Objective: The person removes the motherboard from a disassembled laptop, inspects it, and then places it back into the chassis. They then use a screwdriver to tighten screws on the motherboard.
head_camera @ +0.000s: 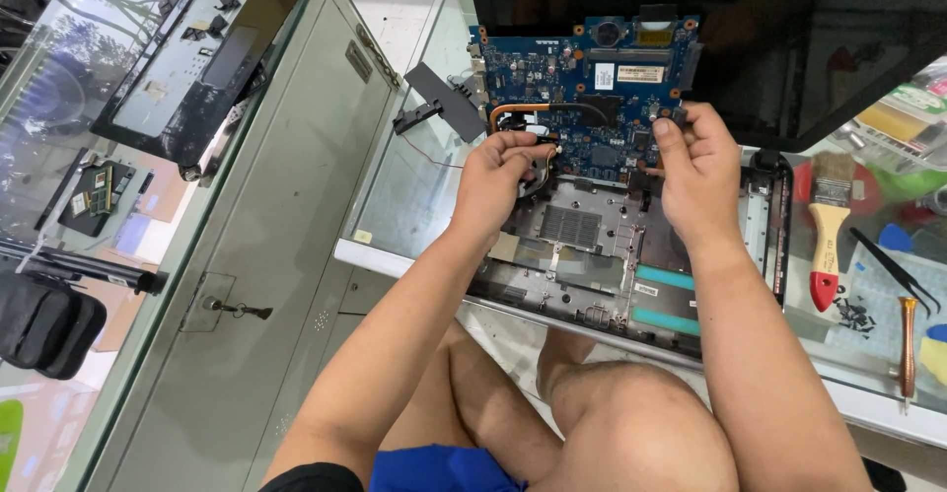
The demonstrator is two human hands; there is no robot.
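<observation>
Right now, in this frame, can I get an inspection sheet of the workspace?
Surface: glass counter, see-through, with a pale frame.
Job's things: blue circuit board lifted over an open laptop base; the dark screen panel stands behind it.
Clutter: paintbrush, black tweezers, copper-coloured tool, small pile of dark screws, all to the right.
Grips: left hand pinches the board's near left edge by the copper pipe; right hand pinches its near right edge.
Cables: thin red wire running from a black speaker part.
Surroundings: metal cabinet with a key in the lock; another laptop cover on the left.
</observation>
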